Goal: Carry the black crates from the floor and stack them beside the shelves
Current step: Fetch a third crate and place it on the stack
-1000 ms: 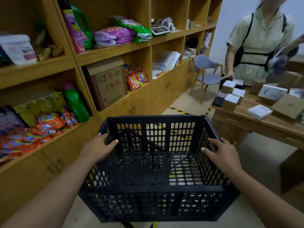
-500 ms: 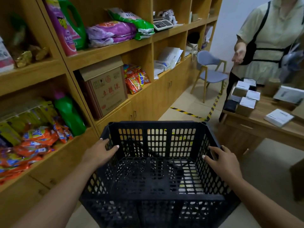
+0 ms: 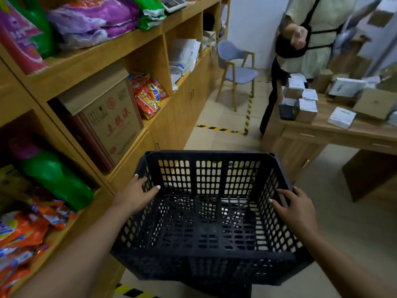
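I hold an empty black plastic crate with perforated walls in front of me, above the floor. My left hand grips its left rim, fingers over the edge. My right hand grips the right rim the same way. The wooden shelves run along my left, close to the crate's left side. Something dark shows just under the crate's near edge; I cannot tell what it is.
The shelves hold detergent bottles, snack bags and a cardboard box. A wooden desk with small boxes stands at the right, a person behind it. A blue chair and yellow-black floor tape lie ahead.
I have moved forward along the shelves with the crate, and it now sits lower in view. Both hands keep the same grip on its rims.
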`<state>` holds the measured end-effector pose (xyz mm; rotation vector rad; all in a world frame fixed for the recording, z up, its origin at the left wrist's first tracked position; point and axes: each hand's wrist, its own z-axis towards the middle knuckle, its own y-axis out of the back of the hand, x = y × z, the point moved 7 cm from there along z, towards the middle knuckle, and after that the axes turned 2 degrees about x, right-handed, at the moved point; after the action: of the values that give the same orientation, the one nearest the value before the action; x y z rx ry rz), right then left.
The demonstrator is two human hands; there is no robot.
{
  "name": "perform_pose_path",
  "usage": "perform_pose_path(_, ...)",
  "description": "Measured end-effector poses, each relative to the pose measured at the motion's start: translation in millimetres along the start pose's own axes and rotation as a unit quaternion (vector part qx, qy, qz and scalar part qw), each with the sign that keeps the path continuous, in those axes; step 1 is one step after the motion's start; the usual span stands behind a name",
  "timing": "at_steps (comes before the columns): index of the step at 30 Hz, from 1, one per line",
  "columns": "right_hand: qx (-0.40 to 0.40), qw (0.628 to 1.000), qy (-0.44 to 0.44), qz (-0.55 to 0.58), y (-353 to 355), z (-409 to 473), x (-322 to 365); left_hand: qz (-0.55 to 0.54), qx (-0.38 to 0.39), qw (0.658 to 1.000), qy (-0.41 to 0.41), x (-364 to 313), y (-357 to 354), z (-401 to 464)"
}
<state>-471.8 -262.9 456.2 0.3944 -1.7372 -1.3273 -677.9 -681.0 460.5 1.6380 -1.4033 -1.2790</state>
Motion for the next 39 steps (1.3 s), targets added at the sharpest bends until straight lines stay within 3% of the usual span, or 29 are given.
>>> perform_pose_path(10,-0.022,0.997,-0.073,0.019,-40,-45,4,0.007,0.011,0.998,-0.065,27,-20,35)
perform_pose_path(24,0.013,0.999,-0.037,-0.005,-55,-72,-12,0.076,0.069,0.994,-0.042,47,-53,22)
perform_pose_path(31,0.047,0.999,-0.019,0.005,-64,-79,-17,0.061,0.008,0.997,-0.04,60,-64,0)
perform_pose_path(39,0.076,0.995,-0.063,-0.028,-67,-75,-20,-0.014,-0.04,0.998,-0.056,59,-54,0)
